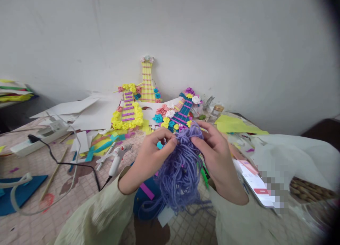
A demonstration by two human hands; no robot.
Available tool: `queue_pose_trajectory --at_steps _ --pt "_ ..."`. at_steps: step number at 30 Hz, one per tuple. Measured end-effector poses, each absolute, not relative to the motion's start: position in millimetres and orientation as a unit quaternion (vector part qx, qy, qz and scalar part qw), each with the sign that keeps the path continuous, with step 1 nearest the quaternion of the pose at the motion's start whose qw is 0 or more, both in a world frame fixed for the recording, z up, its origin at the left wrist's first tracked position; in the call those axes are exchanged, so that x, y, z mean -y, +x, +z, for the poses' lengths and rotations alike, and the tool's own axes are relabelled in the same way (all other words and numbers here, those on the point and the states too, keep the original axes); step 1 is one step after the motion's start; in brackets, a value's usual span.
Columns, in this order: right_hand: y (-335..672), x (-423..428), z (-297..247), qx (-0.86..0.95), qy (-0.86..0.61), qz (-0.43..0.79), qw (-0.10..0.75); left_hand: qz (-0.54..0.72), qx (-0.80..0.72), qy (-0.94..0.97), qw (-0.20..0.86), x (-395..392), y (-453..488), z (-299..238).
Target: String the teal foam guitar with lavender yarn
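My left hand (152, 156) and my right hand (216, 154) are raised together in front of me, both pinched on a tangled bundle of purple yarn (180, 170). The fingertips of both hands press into the top of the bundle, and loose strands hang down between my wrists. Under the yarn lies a blue craft piece (145, 202) with a purple strip on it, partly hidden. Pale green sleeves cover both forearms.
Paper guitars decorated with flowers (129, 112) (147, 84) (180, 114) lean at the wall. A white glue gun (117, 160) with a black cord lies to the left, a power strip (39, 135) farther left. A phone (256, 184) and white plastic (289, 156) lie right.
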State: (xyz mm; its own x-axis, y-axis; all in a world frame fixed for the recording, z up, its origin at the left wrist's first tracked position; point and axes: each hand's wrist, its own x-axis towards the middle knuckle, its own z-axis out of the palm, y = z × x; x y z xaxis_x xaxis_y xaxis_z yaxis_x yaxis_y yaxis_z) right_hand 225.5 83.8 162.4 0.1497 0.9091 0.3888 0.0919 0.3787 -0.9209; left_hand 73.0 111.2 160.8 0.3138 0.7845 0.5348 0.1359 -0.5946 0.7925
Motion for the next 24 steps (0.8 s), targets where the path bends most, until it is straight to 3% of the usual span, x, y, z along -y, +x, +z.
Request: queue_pose_trajectory --at_steps 11,24 --pt "223.3 -82.7 163.1 0.615 -0.464 0.285 0.571 0.503 -0.286 0.745 0.332 -110.9 77.3 156.7" --pt "229.3 -79.7 167.1 0.580 -0.457 0.288 0.610 0.505 -0.285 0.737 0.348 -108.1 75.5 161.0"
